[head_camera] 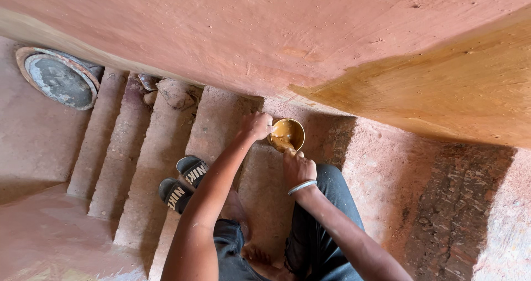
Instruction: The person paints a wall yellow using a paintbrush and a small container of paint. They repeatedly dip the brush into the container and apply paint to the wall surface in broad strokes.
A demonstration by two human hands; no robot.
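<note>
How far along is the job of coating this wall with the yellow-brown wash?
Done: a wet yellow-brown patch covers the wall's right part. In hand: the left hand holds the small bowl of wash at its rim, and the right hand dips into it. Left: the rest of the reddish wall looks dry and uncoated, which seems the larger share.

A small round bowl (287,134) (yellow-brown liquid inside) sits upright on the step.
</note>
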